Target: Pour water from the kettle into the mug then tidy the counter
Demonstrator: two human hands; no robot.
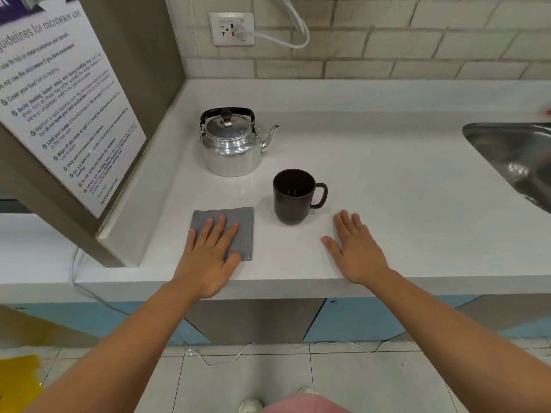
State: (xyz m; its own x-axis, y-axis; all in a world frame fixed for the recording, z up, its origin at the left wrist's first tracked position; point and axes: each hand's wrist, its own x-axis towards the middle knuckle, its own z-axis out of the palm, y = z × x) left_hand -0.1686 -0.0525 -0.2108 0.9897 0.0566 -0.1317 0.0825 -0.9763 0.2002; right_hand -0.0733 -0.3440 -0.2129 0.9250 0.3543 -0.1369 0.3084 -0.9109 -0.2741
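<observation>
A shiny metal kettle (231, 146) with a black handle stands on the white counter (387, 180), its spout pointing right. In front of it and to the right is a dark brown mug (293, 198), upright, handle to the right. A folded grey cloth (235, 223) lies near the front edge, left of the mug. My left hand (210, 253) rests flat on the cloth with fingers spread. My right hand (356, 248) lies flat on the bare counter, just right of the mug, holding nothing.
A steel sink (515, 156) is set into the counter at the right. A wall panel with a microwave notice (65, 102) closes off the left side. A socket (232, 28) with a white cable is on the tiled back wall.
</observation>
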